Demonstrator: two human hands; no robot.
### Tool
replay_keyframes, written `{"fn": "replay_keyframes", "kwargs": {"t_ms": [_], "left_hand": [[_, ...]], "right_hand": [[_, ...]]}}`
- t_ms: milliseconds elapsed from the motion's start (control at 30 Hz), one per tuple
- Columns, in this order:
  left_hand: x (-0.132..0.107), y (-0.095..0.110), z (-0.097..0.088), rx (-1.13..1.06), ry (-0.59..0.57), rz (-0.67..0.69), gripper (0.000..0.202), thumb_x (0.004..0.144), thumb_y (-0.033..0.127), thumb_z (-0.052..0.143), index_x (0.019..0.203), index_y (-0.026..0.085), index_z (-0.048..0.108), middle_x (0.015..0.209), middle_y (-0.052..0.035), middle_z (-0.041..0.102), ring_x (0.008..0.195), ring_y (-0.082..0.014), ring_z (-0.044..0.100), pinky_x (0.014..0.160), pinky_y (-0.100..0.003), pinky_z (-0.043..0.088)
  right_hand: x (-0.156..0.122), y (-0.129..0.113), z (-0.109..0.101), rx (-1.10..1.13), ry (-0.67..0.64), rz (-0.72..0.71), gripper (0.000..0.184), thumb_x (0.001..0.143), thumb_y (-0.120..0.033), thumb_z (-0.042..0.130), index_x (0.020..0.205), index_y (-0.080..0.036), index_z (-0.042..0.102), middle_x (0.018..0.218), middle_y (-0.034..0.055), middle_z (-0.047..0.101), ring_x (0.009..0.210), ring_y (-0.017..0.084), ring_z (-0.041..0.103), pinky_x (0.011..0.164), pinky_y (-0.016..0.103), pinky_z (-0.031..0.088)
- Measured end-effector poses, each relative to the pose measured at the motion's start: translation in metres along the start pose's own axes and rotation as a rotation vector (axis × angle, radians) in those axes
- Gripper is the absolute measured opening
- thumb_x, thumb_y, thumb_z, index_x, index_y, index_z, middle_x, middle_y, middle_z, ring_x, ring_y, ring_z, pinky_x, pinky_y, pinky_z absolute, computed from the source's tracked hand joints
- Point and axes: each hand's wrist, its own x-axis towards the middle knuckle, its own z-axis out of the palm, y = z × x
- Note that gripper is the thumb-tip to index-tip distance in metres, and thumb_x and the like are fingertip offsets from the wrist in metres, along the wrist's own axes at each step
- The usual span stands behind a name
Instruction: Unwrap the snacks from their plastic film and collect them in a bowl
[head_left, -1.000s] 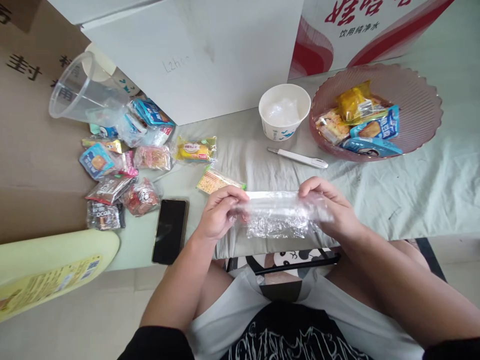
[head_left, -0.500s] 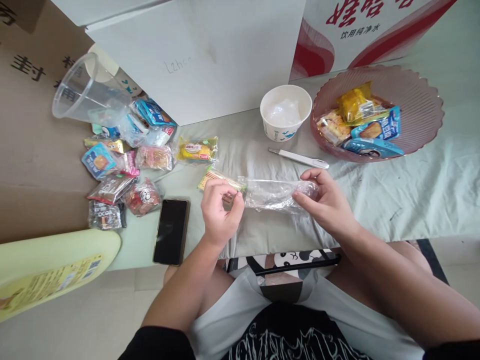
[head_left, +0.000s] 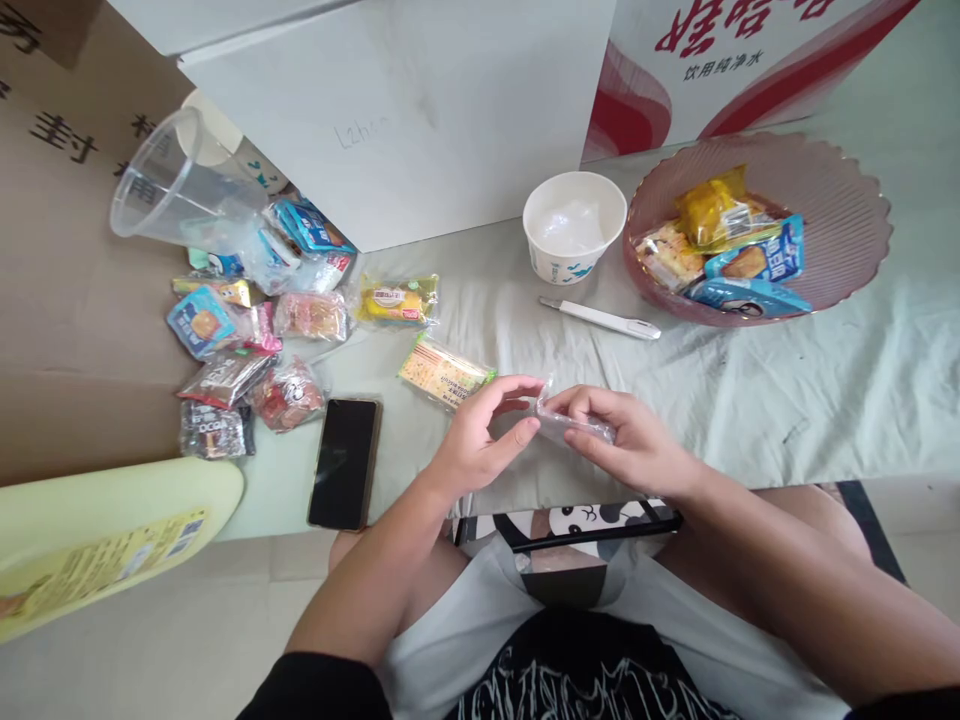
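Note:
My right hand (head_left: 634, 440) is closed around a crumpled clear plastic wrapper (head_left: 566, 425), squeezed into a small wad just above the front of the table. My left hand (head_left: 480, 435) is right beside it with thumb and fingers curved and apart, its fingertips touching the wad's left end. A green-edged cracker packet (head_left: 442, 372) lies on the pale green cloth (head_left: 787, 390) just behind my left hand.
A pink ribbed bowl (head_left: 847, 190) with several snack packets sits at the back right. A white paper cup (head_left: 574, 225), a white pen-like stick (head_left: 600, 318), a black phone (head_left: 345, 462), a snack pile (head_left: 255, 320), a tipped clear cup (head_left: 176, 195) and a white box (head_left: 420, 100) surround me.
The wrapper was stretched out wide between both hands; it has been crushed into a small wad in my right hand. My left hand has let go and opened.

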Motion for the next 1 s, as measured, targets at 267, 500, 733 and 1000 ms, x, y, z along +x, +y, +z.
{"fn": "replay_keyframes", "kwargs": {"t_ms": [267,500,733,1000], "left_hand": [[-0.002,-0.003,0.002,-0.088,-0.040,-0.037,0.052,0.091,0.040,0.070,0.137,0.027,0.053,0.138,-0.0142,0.066,0.128,-0.0267,0.065,0.105,-0.042,0.057],[-0.004,0.008,0.008,-0.224,0.114,-0.113,0.035,0.092,0.045,0.069,0.117,0.022,0.061,0.110,-0.0115,0.078,0.103,-0.0221,0.076,0.083,-0.031,0.061],[-0.003,0.005,0.010,0.124,0.091,-0.101,0.021,0.092,0.031,0.063,0.111,0.021,0.066,0.093,-0.0047,0.078,0.082,-0.0166,0.074,0.071,-0.027,0.056],[0.001,-0.004,0.022,-0.028,0.182,-0.094,0.047,0.079,0.043,0.077,0.116,0.022,0.057,0.106,-0.0070,0.071,0.083,-0.0152,0.070,0.071,-0.026,0.055]], "right_hand": [[-0.002,-0.002,-0.004,0.018,-0.015,-0.048,0.022,0.095,-0.030,0.060,0.079,-0.024,0.046,0.115,0.0100,0.077,0.105,0.022,0.073,0.089,0.040,0.057],[-0.005,0.000,0.005,0.002,0.001,-0.177,0.007,0.095,-0.027,0.060,0.094,-0.026,0.054,0.116,0.0077,0.072,0.112,0.022,0.069,0.093,0.043,0.056],[-0.010,0.016,0.020,-0.180,0.233,-0.149,0.046,0.087,-0.037,0.068,0.128,-0.026,0.050,0.129,0.0122,0.062,0.120,0.027,0.062,0.095,0.042,0.053],[-0.002,0.006,0.026,-0.071,0.279,0.129,0.010,0.084,-0.026,0.062,0.081,-0.023,0.053,0.071,-0.0025,0.058,0.063,0.013,0.055,0.061,0.027,0.044]]}}
